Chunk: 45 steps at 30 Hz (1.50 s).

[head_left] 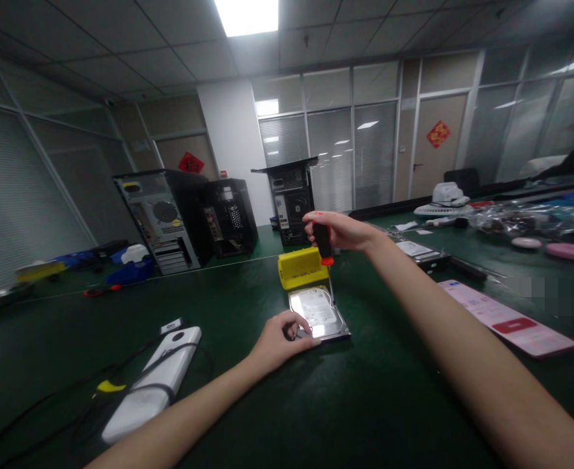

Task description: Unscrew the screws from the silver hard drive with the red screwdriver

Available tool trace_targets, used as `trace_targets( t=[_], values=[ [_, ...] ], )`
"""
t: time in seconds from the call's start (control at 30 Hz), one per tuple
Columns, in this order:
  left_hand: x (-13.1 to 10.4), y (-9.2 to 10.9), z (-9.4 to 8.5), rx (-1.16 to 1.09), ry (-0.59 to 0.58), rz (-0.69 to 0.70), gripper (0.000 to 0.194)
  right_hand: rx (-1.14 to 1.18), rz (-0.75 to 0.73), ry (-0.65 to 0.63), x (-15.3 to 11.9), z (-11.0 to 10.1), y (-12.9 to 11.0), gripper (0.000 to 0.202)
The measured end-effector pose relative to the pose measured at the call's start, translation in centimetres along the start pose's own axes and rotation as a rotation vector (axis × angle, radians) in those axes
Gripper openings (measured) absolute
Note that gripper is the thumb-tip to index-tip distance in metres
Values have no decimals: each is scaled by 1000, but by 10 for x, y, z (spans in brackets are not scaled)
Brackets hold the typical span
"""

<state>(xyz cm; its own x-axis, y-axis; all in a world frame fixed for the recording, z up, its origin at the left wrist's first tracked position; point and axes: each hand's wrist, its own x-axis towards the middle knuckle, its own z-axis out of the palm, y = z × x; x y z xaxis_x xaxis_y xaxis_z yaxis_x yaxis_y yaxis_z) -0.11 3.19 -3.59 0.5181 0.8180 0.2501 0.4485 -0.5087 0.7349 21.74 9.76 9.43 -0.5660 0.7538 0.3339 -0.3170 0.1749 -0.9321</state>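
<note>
A silver hard disk drive [318,309] lies label side up on the green table, in front of me. My left hand [287,332] grips its near left corner, thumb along the front edge and fingers curled over the top. In my right hand [333,231] is a screwdriver [322,242] with a black and red handle, held upright in closed fingers. Its thin shaft points down to the drive's right edge; whether the tip sits in a screw is too small to tell. Right behind the drive stands a yellow plastic bin [302,268].
Computer cases [162,221] stand at the back left, another case [291,202] behind the bin. A white power strip [154,384] with a black cable lies left. On the right are a pink phone-like panel [509,317], another drive [416,253] and plastic bags [516,212].
</note>
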Motion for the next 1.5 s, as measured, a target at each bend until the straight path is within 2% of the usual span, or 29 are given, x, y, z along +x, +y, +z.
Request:
trace_targets(
  t=[0.13, 0.37, 0.7, 0.9, 1.13, 1.37, 1.5],
  values=[
    [0, -1, 0, -2, 3, 4, 27, 10, -2, 8, 1, 2, 1, 19],
    [0, -3, 2, -14, 7, -4, 29, -32, 32, 128, 1, 0, -1, 14],
    [1, -3, 1, -15, 5, 9, 28, -6, 58, 17, -2, 4, -4, 20],
    [-1, -2, 1, -9, 3, 11, 29, -6, -1, 31, 1, 3, 1, 10],
    [0, -4, 1, -11, 5, 8, 28, -14, 1, 19, -1, 0, -4, 13],
    [0, -3, 2, -7, 6, 2, 29, -24, 39, -58, -3, 3, -4, 23],
    [1, -1, 1, -8, 3, -6, 27, 15, -4, -10, 0, 1, 2, 13]
  ],
)
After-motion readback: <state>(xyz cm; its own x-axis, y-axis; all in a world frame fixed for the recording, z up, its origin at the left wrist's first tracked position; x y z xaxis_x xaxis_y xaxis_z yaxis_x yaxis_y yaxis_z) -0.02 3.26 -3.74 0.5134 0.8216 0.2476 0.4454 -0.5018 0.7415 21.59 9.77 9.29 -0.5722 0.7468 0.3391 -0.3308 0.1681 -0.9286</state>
